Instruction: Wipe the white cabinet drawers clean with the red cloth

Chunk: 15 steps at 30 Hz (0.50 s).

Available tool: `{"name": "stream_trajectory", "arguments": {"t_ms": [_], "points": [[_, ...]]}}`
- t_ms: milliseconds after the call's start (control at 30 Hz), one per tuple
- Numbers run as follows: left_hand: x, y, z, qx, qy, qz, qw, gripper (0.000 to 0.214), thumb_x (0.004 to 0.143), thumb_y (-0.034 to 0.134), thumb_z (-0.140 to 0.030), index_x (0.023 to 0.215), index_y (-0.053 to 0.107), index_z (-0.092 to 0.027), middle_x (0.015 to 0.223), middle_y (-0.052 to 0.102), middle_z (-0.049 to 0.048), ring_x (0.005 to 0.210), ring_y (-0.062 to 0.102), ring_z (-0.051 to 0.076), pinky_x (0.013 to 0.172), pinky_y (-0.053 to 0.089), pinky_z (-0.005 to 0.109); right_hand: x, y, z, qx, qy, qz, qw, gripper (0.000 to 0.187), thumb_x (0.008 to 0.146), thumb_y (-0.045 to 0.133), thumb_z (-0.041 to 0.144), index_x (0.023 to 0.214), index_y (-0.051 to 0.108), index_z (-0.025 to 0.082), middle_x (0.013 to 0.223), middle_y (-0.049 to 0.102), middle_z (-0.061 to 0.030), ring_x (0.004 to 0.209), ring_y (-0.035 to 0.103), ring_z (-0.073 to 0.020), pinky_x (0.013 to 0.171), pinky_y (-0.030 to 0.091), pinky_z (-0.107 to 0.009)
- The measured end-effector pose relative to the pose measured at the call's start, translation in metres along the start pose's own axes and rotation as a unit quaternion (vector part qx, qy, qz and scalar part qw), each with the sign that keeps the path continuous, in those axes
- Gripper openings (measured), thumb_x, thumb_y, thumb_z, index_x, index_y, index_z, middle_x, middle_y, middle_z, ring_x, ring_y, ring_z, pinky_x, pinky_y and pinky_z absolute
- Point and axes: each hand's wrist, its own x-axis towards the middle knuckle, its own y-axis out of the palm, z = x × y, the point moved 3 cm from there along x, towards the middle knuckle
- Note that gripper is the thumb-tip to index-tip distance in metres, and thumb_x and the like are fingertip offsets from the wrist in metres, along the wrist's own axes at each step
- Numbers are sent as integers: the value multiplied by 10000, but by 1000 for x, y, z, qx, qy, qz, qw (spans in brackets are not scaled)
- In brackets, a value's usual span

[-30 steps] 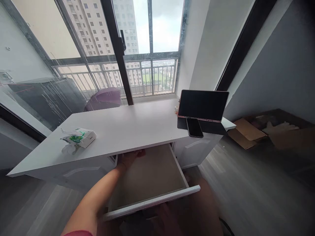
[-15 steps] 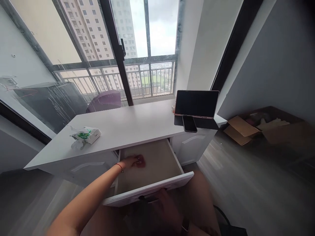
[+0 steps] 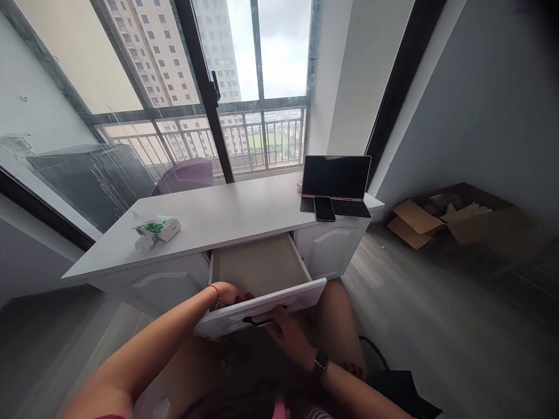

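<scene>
1. The dark handle (image 3: 258,319) on the white front panel of the open drawer (image 3: 262,302) is being gripped from below by the right hand (image 3: 286,331), its fingers curled around the bar; a dark watch (image 3: 321,362) is being worn on that wrist.
2. The left hand (image 3: 227,293) is being held just inside the drawer's near edge, behind the front panel; a thin red string bracelet (image 3: 213,288) is being worn at its wrist. A small dark red object is partly showing at the fingertips, but whether it is being held cannot be told, as the panel is hiding the fingers.
3. The beige drawer floor (image 3: 259,265) is being shown bare beyond the hand, the drawer being drawn out from under the long white desk (image 3: 227,218).
4. On the desk's left part a white and green soft tissue pack (image 3: 156,228) is lying, well apart from the hands.
5. At the desk's right end a dark-screened tablet (image 3: 335,177) is being propped upright on a black stand, with a black phone (image 3: 324,208) lying flat just before it.
6. On the grey wood floor to the right an open brown cardboard box (image 3: 414,221) is resting.
7. Beyond the desk a purple chair back (image 3: 186,176) is being seen through the glass, with tall apartment blocks past the balcony railing.
</scene>
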Motion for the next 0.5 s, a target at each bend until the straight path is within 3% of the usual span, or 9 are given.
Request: {"name": "stream_trajectory", "arguments": {"t_ms": [133, 233, 300, 400, 467, 500], "points": [[-14, -3, -1, -18, 2, -31, 999, 285, 495, 535, -116, 695, 707, -223, 656, 674, -28, 672, 563, 188, 713, 469, 324, -10, -22, 12, 1, -39, -26, 999, 263, 895, 519, 213, 1150, 581, 230, 1203, 564, -68, 1072, 574, -195, 910, 492, -336], [-39, -12, -2, -50, 11, -80, 996, 389, 521, 485, -132, 832, 710, -200, 732, 684, -16, 735, 585, 196, 712, 470, 296, -18, -45, 16, -16, -65, -92, 993, 247, 912, 488, 213, 1143, 573, 232, 1187, 566, -71, 1052, 583, -180, 897, 504, -314], [-64, -19, -6, -124, 53, -129, 982, 547, 541, 455, -140, 1035, 680, -202, 874, 701, -8, 817, 604, 199, 735, 476, 279, -21, -67, 19, -44, -86, -152, 984, 225, 930, 457, 220, 1121, 575, 229, 1155, 579, -77, 1051, 582, -179, 913, 497, -329], [-114, -20, -10, -223, 84, -291, 927, 578, 594, 474, -189, 1152, 627, -180, 1015, 694, 23, 935, 604, 225, 823, 481, 313, -19, -103, 21, -119, -99, -239, 959, 219, 937, 450, 240, 1109, 585, 222, 1142, 599, -82, 1087, 557, -195, 963, 464, -386], [-151, -5, -9, -217, 59, -453, 863, 494, 633, 506, -243, 1102, 637, -159, 1009, 687, 46, 929, 598, 235, 823, 488, 335, -16, -122, 20, -175, -85, -267, 944, 235, 938, 453, 271, 1115, 596, 213, 1151, 611, -88, 1113, 540, -216, 987, 441, -429], [-167, 8, -8, -212, 40, -537, 815, 465, 645, 516, -263, 1081, 638, -158, 993, 681, 49, 904, 596, 230, 801, 495, 336, -14, -129, 19, -198, -77, -271, 939, 250, 941, 446, 286, 1120, 601, 207, 1155, 618, -92, 1130, 532, -228, 995, 431, -446]]}}
